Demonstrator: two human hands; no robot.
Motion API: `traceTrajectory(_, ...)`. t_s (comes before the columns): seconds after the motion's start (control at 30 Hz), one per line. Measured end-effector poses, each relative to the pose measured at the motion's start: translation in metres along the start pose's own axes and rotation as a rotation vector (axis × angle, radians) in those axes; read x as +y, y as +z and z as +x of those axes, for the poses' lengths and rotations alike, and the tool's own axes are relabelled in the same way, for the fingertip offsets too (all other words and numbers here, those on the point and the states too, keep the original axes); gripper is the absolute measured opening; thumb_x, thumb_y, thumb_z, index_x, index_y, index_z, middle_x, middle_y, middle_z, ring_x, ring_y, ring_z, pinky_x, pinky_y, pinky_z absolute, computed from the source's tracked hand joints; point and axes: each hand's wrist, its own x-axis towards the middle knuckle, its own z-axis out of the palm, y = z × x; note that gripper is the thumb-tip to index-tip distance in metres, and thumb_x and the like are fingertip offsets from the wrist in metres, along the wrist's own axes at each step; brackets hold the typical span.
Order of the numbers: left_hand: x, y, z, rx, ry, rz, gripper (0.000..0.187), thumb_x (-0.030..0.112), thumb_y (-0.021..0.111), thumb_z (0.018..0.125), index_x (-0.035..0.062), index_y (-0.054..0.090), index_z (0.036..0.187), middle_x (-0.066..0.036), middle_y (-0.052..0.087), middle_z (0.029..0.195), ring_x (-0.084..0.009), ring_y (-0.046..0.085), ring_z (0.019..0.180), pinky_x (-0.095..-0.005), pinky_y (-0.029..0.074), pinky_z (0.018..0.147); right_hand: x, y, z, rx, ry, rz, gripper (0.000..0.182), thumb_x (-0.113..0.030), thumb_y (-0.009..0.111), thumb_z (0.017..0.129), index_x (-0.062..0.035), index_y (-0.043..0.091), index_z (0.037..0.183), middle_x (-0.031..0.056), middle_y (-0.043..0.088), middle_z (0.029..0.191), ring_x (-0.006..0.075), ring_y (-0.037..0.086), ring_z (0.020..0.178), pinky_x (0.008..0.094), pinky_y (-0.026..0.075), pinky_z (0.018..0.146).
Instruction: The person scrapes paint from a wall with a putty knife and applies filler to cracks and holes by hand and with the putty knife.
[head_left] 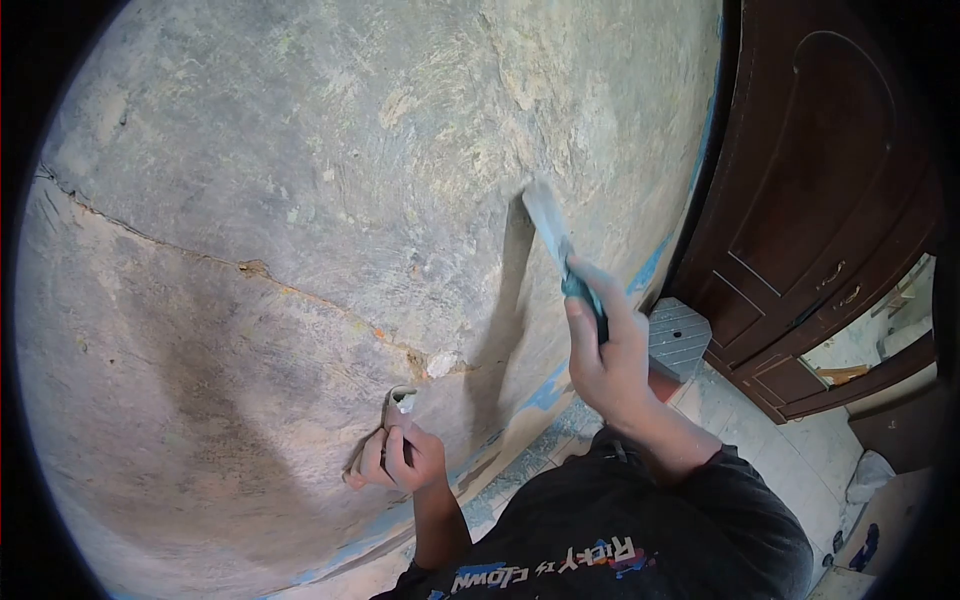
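Note:
My right hand (610,355) is closed around the dark green handle of a putty knife (546,220). The flat blade points up, its tip at the rough grey plaster wall (330,130). Lower down on the left, my left hand (405,460) grips a greyish, rolled or curved piece (391,408) with white matter at its upper end; its exact kind I cannot make out. Just above that hand, a whitish patch (442,364) sits at the end of a long crack (250,268) in the wall. The crack has orange-brown spots along it.
Dark brown panelled wooden doors (800,200) stand on the right, with a mirror-like panel (880,325) low down. A grey ridged step or stool top (678,338) is near my right forearm. Blue paint remnants (545,395) edge the wall. Dusty tiles (810,440) cover the floor.

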Motion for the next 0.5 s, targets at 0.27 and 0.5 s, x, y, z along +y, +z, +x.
traceTrajectory(0.27, 0.0, 0.0, 0.008, 0.009, 0.076, 0.019, 0.019, 0.005, 0.077, 0.088, 0.0092, 0.063, 0.101, -0.007, 0.063, 0.094, -0.0229, 0.058, 0.086, -0.0428, 0.031, 0.083, 0.003, 0.009, -0.017, -0.019, 0.04, 0.0, 0.036, -0.002, 0.06, 0.096, 0.0011, 0.059, 0.132, 0.024, 0.07, 0.096, 0.0344, 0.073, 0.082, 0.0368, 0.054, 0.072)
traceTrajectory(0.5, -0.001, 0.001, 0.011, 0.02, 0.098, 0.01, 0.021, 0.007, 0.077, 0.089, 0.0114, 0.062, 0.103, -0.005, 0.062, 0.097, -0.0216, 0.057, 0.085, -0.043, 0.029, 0.084, 0.003, 0.01, -0.023, -0.024, 0.0, -0.041, 0.037, -0.003, 0.059, 0.097, 0.001, 0.058, 0.134, 0.0251, 0.07, 0.101, 0.0344, 0.074, 0.088, 0.0363, 0.055, 0.076)
